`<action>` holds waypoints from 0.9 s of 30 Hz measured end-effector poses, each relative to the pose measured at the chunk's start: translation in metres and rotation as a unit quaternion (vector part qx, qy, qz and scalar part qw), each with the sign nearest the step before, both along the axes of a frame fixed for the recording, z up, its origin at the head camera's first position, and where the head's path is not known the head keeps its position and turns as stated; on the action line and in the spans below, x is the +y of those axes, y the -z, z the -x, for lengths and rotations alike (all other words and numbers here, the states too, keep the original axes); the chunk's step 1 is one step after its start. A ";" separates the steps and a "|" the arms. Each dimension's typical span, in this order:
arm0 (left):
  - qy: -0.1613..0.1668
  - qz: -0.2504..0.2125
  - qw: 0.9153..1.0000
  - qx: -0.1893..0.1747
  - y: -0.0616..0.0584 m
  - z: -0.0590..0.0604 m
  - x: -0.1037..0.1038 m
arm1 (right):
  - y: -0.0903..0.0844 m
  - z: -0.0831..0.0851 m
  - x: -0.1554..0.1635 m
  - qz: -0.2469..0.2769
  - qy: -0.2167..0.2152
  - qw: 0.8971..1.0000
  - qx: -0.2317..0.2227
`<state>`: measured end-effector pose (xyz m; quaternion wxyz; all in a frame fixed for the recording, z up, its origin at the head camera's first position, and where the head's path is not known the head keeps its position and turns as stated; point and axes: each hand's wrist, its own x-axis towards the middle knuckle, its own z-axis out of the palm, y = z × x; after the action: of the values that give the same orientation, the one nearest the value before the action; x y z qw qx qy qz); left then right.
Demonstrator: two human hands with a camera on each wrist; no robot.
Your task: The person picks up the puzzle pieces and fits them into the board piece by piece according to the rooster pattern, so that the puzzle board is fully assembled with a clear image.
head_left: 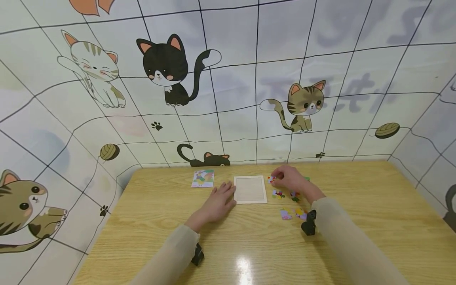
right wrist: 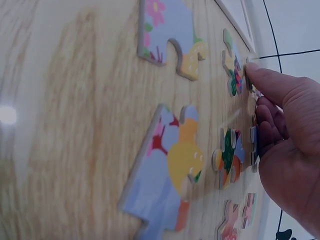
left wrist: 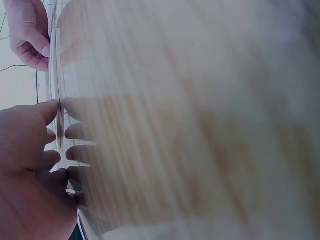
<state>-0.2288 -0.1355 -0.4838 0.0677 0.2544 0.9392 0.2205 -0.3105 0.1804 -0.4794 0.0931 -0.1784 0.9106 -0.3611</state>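
Observation:
A pale empty puzzle tray (head_left: 250,189) lies on the wooden table (head_left: 374,221). My left hand (head_left: 227,190) rests flat beside the tray's left edge, fingers straight; in the left wrist view its fingertips (left wrist: 75,132) touch that edge. My right hand (head_left: 281,178) is curled just right of the tray's far corner and pinches a small coloured puzzle piece (head_left: 272,180). In the right wrist view the right hand (right wrist: 256,107) has its fingers bent round a puzzle piece (right wrist: 253,137). Loose pieces (head_left: 278,194) lie by the right wrist.
A picture card (head_left: 203,178) lies left of the tray. More loose pieces (head_left: 286,214) sit nearer me; close up, a pink-flower piece (right wrist: 167,30) and a yellow-figure piece (right wrist: 167,167) lie flat. Cat-patterned walls (head_left: 228,99) enclose the table's far and side edges.

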 end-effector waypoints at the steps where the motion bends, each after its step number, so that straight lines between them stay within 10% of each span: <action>1: -0.001 0.001 1.000 0.000 0.000 0.000 0.000 | -0.001 0.000 0.000 0.001 0.000 1.000 -0.001; 27: -0.008 0.018 1.000 0.005 0.002 0.002 0.002 | -0.014 -0.004 -0.013 0.040 0.029 0.998 0.031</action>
<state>-0.2309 -0.1335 -0.4858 0.0657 0.2469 0.9454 0.2024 -0.3060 0.1678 -0.4655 0.0469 -0.1671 0.9027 -0.3937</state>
